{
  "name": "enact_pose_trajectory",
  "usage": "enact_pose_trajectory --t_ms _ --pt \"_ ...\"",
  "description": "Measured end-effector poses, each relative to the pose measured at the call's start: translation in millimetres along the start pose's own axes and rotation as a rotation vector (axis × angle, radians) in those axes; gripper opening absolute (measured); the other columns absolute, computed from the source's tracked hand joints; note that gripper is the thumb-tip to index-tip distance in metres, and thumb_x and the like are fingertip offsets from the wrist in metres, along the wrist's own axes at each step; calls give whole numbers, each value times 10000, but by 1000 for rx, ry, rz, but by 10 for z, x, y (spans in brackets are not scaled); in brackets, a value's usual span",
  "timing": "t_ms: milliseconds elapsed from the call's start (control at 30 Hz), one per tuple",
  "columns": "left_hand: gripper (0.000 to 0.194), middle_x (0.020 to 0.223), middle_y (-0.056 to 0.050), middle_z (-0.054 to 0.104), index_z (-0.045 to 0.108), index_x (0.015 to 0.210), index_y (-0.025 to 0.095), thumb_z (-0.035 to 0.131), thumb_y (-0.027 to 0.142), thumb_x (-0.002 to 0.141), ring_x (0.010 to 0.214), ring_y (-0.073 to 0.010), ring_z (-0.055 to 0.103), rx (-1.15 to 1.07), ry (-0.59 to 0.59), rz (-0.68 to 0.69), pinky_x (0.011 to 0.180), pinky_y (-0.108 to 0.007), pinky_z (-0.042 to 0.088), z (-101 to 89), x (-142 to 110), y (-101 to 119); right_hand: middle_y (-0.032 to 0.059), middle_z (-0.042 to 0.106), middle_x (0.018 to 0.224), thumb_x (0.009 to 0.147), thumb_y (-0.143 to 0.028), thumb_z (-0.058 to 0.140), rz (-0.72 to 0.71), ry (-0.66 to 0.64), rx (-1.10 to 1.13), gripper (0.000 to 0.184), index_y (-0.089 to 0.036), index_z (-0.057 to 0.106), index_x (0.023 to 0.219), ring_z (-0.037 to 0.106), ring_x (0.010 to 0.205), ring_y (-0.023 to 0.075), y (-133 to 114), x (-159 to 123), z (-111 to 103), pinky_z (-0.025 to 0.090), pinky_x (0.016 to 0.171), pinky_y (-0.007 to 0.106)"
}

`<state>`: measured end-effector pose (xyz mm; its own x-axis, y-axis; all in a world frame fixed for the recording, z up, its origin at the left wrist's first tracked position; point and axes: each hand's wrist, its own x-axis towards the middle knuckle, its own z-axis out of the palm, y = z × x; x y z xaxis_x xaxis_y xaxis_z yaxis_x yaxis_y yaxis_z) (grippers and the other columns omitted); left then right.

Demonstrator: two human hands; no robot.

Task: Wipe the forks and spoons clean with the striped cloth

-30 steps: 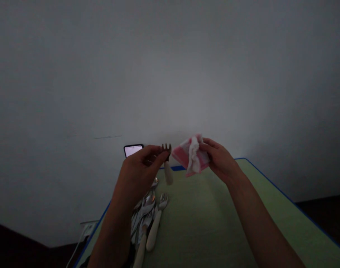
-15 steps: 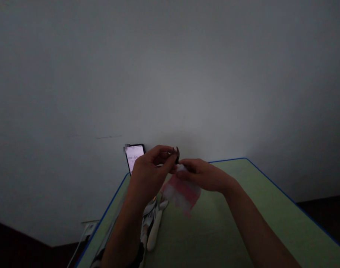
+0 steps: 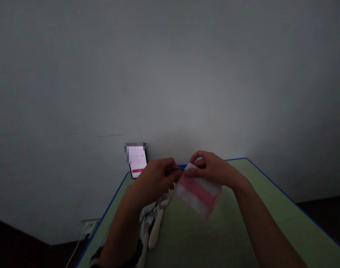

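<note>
My right hand (image 3: 207, 169) is closed on a pink-and-white striped cloth (image 3: 198, 191), which hangs below the fingers over the table. My left hand (image 3: 156, 180) pinches a thin metal fork (image 3: 180, 169) in front of the cloth's upper corner. Only a narrow strip of the fork shows between the two hands; fingers and cloth hide the rest. Under my left forearm lies a group of cutlery (image 3: 149, 216), with a white-handled fork (image 3: 156, 227) at its right side.
A phone (image 3: 138, 160) with a lit screen leans against the grey wall (image 3: 186, 93) at the table's back left. The pale green table (image 3: 270, 208) has a blue edge. A white cable (image 3: 76, 249) and socket (image 3: 89, 229) are at lower left.
The fork's prongs, upright above my left fingers before, have dropped from sight. My right hand and the cloth moved right, and the cloth hangs flatter. My left hand lowered slightly, uncovering more of the phone.
</note>
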<state>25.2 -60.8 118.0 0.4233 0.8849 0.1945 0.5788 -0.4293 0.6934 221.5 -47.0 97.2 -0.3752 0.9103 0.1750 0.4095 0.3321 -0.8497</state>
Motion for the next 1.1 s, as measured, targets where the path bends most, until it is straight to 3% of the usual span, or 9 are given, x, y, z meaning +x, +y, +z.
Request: enact_pose_trajectory --t_ms 100,200,333,467,567,700,867,1100 --pt "228 514 23 572 544 661 168 499 351 789 449 -97 529 -28 48 -29 419 -189 391 -26 1 11 70 666 851 701 -500 624 -24 76 -173 378 -177 568 890 580 666 142 -9 -20 -10 389 525 231" --pt "243 511 18 583 543 665 164 505 366 797 433 -92 517 -48 95 -44 423 -194 392 -54 5 -2 49 642 767 737 -534 565 -35 -24 -349 369 -181 598 838 544 629 135 -46 -57 -31 355 506 234" --pt "254 607 -11 638 535 707 164 492 392 811 457 -99 540 -97 98 -67 435 -206 410 -70 15 -46 31 620 728 781 -487 526 -105 -120 -406 320 -178 605 815 513 588 120 -100 -82 -34 324 484 226" --pt "287 643 -22 647 549 710 160 457 408 823 486 -107 549 -28 4 -75 449 -209 405 -33 50 -130 45 633 752 780 -431 533 -109 -96 -461 283 -166 621 825 522 618 130 -87 -63 -18 323 510 231" --pt "359 587 -5 617 570 676 156 378 400 856 456 -105 528 88 -133 -67 450 -211 379 47 94 -200 64 647 791 793 -429 508 -67 -120 -515 308 -154 629 859 537 652 138 -41 -38 -20 333 540 234" --pt "420 517 19 548 567 645 156 308 377 892 447 -93 488 181 -221 23 465 -204 338 147 126 -203 74 649 791 825 -409 455 -58 -183 -526 316 -137 617 832 539 667 140 -19 -17 -27 336 558 232" --pt "461 532 27 514 567 666 153 283 422 908 480 -84 445 189 -153 140 462 -199 298 149 97 -63 45 623 715 860 -344 388 -109 -233 -409 300 -131 574 759 497 605 111 -71 -21 -15 327 527 217" --pt "470 543 36 478 537 609 145 293 405 915 498 -72 404 233 -32 199 450 -193 272 110 84 -3 41 626 761 869 -419 404 -159 -236 -295 340 -132 587 858 500 628 112 -60 -25 -16 353 547 218"
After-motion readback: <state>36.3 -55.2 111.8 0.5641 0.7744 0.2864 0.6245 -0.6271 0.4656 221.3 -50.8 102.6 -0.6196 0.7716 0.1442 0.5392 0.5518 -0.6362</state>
